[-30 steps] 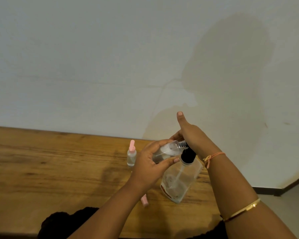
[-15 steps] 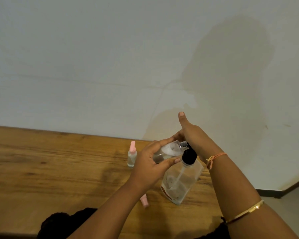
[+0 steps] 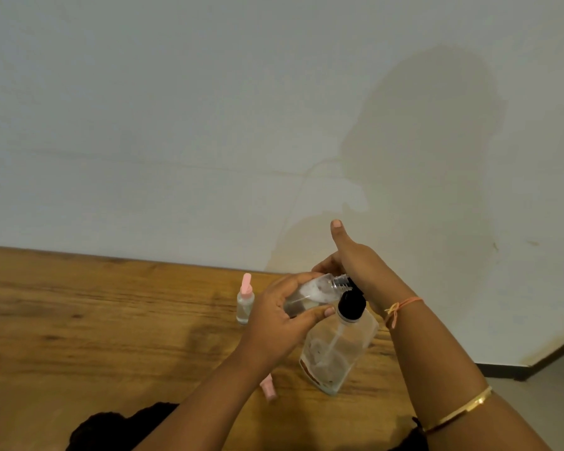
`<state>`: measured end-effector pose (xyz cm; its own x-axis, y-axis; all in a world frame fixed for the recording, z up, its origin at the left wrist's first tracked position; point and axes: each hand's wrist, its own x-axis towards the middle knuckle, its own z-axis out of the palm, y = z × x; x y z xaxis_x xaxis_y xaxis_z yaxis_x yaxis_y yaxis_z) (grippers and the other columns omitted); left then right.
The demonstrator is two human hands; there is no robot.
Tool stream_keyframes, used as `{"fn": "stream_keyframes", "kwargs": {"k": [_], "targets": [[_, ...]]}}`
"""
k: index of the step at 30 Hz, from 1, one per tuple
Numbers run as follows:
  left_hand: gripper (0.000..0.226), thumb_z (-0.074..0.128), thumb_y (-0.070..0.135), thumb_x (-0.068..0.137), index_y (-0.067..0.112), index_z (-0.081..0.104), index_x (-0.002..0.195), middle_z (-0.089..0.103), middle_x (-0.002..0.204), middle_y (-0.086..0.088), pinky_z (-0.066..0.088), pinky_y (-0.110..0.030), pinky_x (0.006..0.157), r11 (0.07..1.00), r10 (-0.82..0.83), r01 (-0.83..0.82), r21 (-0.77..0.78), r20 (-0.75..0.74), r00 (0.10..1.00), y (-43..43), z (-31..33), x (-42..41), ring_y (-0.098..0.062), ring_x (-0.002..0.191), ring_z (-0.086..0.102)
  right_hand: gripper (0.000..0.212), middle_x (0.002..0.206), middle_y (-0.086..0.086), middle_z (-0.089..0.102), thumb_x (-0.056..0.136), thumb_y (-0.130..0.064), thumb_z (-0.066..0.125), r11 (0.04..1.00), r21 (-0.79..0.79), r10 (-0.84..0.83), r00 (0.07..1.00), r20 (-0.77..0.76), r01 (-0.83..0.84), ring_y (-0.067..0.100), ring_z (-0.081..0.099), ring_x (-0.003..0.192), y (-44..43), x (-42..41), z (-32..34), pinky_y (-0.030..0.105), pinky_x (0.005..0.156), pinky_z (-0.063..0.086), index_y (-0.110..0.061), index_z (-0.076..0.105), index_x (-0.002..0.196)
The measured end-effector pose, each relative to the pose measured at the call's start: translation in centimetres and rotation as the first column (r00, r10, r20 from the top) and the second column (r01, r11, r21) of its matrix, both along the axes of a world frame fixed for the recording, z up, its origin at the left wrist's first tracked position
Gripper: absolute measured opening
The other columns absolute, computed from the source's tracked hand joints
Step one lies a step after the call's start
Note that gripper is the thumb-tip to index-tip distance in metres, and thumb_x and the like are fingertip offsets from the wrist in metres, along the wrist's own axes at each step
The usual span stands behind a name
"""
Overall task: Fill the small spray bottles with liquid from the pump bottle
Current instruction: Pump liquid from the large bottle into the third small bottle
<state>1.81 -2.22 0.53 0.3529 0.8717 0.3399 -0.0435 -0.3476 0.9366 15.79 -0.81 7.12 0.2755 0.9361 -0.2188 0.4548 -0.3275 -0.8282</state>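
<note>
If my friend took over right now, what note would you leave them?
Left hand grips an uncapped small bottle, tipped sideways, neck at the pump spout.
Right hand is on top of the pump bottle, thumb up.
A pink-capped small bottle stands on the table; a loose pink cap lies near the left forearm.
Done: some liquid is in the held bottle.
Left: finish filling, cap it.

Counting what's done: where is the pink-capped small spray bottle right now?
In the head view, the pink-capped spray bottle stands upright on the wooden table near its far edge, just left of the left hand.
</note>
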Motion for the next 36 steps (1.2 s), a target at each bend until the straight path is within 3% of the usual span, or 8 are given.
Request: {"fn": "stream_keyframes", "kwargs": {"k": [3,8,11,14,19,25,30,36], "targets": [[0.037,0.076,0.026,0.071,0.043,0.061,0.1,0.065,0.103,0.013,0.049,-0.011,0.074,1.0,0.009,-0.01,-0.006,-0.026,1.0,0.2,-0.3,0.0,-0.002,0.099,0.059,0.088,0.085,0.006,0.066,0.092,-0.065,0.011,1.0,0.002,-0.003,0.997,0.075,0.003,0.017,0.059,0.082,0.2,-0.1,-0.4,0.033,0.081,0.041,-0.005,0.074,0.084],[0.036,0.075,0.029,0.072,0.045,0.059,0.1,0.064,0.105,0.013,0.049,-0.011,0.074,1.0,0.012,-0.013,-0.022,-0.058,0.998,0.1,-0.6,0.1,-0.001,0.1,0.058,0.089,0.105,0.015,0.068,0.091,-0.066,0.011,1.0,-0.025,0.007,0.994,0.107,-0.004,0.025,0.059,0.095,0.3,0.2,-0.8,0.036,0.088,0.041,-0.004,0.074,0.085],[0.036,0.075,0.03,0.07,0.044,0.06,0.099,0.065,0.103,0.013,0.048,-0.01,0.074,1.0,0.02,-0.02,-0.006,-0.035,0.999,0.1,-0.2,0.2,0.001,0.098,0.059,0.088,0.099,0.014,0.07,0.092,-0.066,0.014,1.0,-0.017,0.016,1.0,0.016,-0.016,0.026,0.061,0.095,0.1,0.2,-0.5,0.04,0.094,0.045,-0.002,0.074,0.086],[0.037,0.075,0.029,0.068,0.044,0.06,0.097,0.065,0.099,0.014,0.048,-0.009,0.073,1.0,0.017,-0.017,0.008,0.001,1.0,-0.1,0.3,0.0,0.002,0.096,0.059,0.085,0.087,0.011,0.07,0.092,-0.065,0.017,0.999,-0.014,0.028,0.997,-0.075,-0.03,0.024,0.063,0.087,0.0,0.0,0.3,0.038,0.09,0.048,-0.002,0.074,0.085],[0.038,0.077,0.023,0.071,0.042,0.061,0.099,0.065,0.101,0.012,0.047,-0.009,0.073,1.0,0.008,-0.007,0.016,-0.023,1.0,0.2,0.0,-0.2,0.0,0.097,0.059,0.087,0.086,0.007,0.068,0.091,-0.066,0.014,1.0,-0.014,0.024,1.0,-0.013,-0.024,0.02,0.062,0.086,0.1,0.0,-0.1,0.035,0.086,0.045,-0.004,0.074,0.086],[0.038,0.077,0.026,0.072,0.038,0.063,0.105,0.066,0.104,0.011,0.053,-0.019,0.079,1.0,0.004,-0.004,0.0,-0.047,0.999,0.3,-0.8,0.2,-0.005,0.101,0.06,0.088,0.101,0.012,0.068,0.089,-0.07,0.014,0.999,-0.036,0.002,0.998,0.055,0.0,0.025,0.06,0.096,0.1,0.5,-0.9,0.039,0.095,0.043,-0.006,0.074,0.086],[0.039,0.077,0.019,0.071,0.043,0.06,0.097,0.064,0.097,0.018,0.047,-0.007,0.071,1.0,0.011,-0.011,0.022,0.001,1.0,0.0,0.2,-0.1,0.005,0.097,0.058,0.085,0.089,0.012,0.071,0.091,-0.068,0.019,1.0,-0.015,0.02,0.996,-0.088,-0.021,0.026,0.065,0.09,0.0,0.0,0.1,0.044,0.095,0.047,-0.003,0.074,0.083],[0.039,0.077,0.021,0.071,0.042,0.06,0.099,0.065,0.102,0.013,0.047,-0.008,0.072,0.999,0.006,-0.005,0.035,-0.026,1.0,0.1,0.1,-0.1,0.002,0.098,0.058,0.086,0.092,0.01,0.07,0.09,-0.068,0.015,0.999,-0.033,0.001,1.0,0.021,-0.001,0.023,0.062,0.09,-0.2,0.1,-0.3,0.041,0.095,0.046,-0.005,0.074,0.086]]}}
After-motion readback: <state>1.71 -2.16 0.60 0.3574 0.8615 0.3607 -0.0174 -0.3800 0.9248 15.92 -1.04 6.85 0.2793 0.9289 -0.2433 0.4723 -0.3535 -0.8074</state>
